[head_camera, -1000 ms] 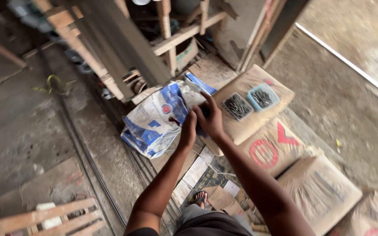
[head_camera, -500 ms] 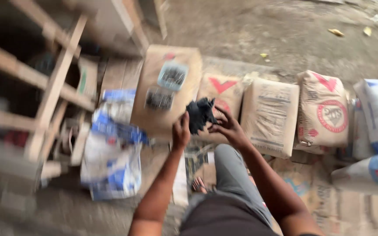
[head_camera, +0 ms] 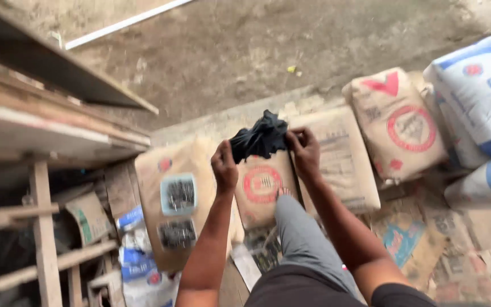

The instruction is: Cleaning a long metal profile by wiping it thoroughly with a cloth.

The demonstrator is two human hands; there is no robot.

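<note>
Both my hands hold a crumpled black plastic bag [head_camera: 259, 138] in front of me. My left hand [head_camera: 224, 165] grips its left edge and my right hand [head_camera: 304, 149] grips its right edge, stretching it between them. Below the bag lie brown paper sacks [head_camera: 336, 159] with red round marks, laid flat on the ground. My leg in grey trousers [head_camera: 299, 239] reaches forward, my foot resting on one sack.
A sack to the left carries two small trays of dark nails [head_camera: 178, 195]. Wooden frames and planks [head_camera: 41, 227] stand at the left. White and blue sacks [head_camera: 478, 85] are stacked at the right. Bare dirt ground [head_camera: 245, 51] lies beyond.
My view has swung to the right, so the sacks now sit in the centre. My hands have lifted the black bag a little and pulled it wider apart.
</note>
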